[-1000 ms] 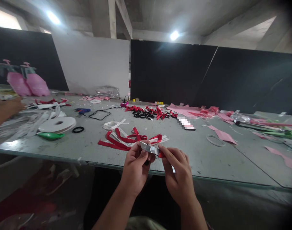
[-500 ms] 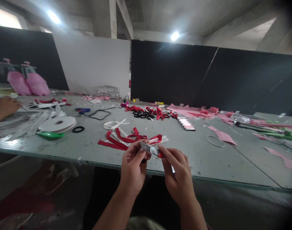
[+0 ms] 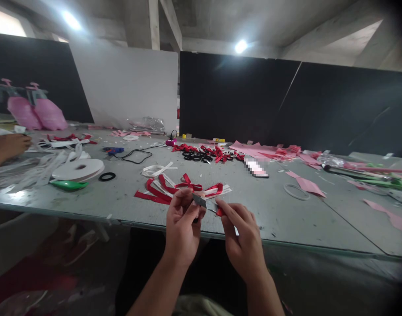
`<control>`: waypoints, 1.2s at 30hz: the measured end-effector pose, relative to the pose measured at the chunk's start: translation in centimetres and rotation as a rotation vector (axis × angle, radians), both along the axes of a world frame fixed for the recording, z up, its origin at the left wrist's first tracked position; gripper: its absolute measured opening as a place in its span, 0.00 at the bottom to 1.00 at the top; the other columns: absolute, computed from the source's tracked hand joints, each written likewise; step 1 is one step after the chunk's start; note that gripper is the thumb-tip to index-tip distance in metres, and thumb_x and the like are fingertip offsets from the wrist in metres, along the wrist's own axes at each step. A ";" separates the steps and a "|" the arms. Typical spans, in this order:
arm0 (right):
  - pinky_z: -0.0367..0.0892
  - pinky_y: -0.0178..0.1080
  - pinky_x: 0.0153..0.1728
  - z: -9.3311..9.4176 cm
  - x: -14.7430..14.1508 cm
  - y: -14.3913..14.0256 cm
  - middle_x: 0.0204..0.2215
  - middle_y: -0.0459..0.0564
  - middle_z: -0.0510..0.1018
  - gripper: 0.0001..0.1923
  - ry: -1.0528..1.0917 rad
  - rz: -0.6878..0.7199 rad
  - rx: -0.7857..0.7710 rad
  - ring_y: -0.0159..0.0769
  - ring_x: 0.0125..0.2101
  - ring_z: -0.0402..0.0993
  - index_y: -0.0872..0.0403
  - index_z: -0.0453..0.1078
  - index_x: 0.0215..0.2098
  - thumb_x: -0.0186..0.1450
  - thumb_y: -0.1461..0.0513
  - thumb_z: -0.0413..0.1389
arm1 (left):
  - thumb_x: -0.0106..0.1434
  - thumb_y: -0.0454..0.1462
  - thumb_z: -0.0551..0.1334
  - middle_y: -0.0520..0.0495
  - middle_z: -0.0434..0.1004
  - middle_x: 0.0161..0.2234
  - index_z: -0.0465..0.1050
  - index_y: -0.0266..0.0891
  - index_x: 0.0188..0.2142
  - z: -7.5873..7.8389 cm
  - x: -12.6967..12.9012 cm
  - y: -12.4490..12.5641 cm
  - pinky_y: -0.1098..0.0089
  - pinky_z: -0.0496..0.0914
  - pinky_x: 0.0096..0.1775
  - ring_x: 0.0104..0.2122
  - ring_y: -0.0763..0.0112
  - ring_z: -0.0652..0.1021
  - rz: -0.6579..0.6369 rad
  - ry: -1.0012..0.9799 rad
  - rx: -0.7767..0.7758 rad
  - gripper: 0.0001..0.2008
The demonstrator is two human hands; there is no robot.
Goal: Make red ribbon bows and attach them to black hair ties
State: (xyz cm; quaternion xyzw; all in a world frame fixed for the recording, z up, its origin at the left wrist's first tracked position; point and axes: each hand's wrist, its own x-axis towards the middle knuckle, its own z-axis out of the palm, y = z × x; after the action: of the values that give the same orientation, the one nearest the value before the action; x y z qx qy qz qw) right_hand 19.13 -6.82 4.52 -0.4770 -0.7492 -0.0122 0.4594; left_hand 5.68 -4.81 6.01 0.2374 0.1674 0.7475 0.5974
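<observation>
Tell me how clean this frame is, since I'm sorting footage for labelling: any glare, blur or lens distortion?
Head view: two ceiling lamps flare white; the dark corners are vignetted, worst at the right; the table edge bows from the wide lens; a small patch on the table is pixelated; the left hand, right hand and the silvery strip between them read fairly sharp.

Co-worker's hand [image 3: 8, 145] cut by left edge, pixelated patch [image 3: 255, 168] on table [image 3: 273, 210], unreadable

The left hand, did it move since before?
Hardly. The left hand still pinches the silver strip at the table edge, just below the red ribbons.
</observation>
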 end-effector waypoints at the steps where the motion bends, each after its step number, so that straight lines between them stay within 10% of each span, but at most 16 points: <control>1: 0.61 0.47 0.43 -0.1 0.0 0.0 0.42 0.52 0.74 0.19 0.007 0.007 -0.011 0.41 0.42 0.69 0.47 0.66 0.58 0.70 0.65 0.46 | 0.49 0.30 0.72 0.53 0.75 0.32 0.75 0.44 0.37 0.0 -0.1 0.0 0.77 0.69 0.32 0.25 0.81 0.70 0.008 -0.002 0.003 0.16; 36: 0.60 0.44 0.41 -1.2 -0.6 0.5 0.41 0.51 0.73 0.20 0.010 -0.074 -0.006 0.39 0.40 0.69 0.47 0.64 0.59 0.70 0.66 0.46 | 0.50 0.29 0.71 0.55 0.74 0.31 0.74 0.43 0.36 -0.5 0.0 0.7 0.78 0.67 0.31 0.25 0.82 0.70 -0.009 -0.030 0.014 0.15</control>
State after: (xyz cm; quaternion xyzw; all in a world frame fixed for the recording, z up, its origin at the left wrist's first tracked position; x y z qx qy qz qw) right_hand 18.55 -6.31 3.35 -0.5060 -0.7287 -0.0244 0.4609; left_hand 5.68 -4.10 5.55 0.2310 0.1521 0.7495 0.6015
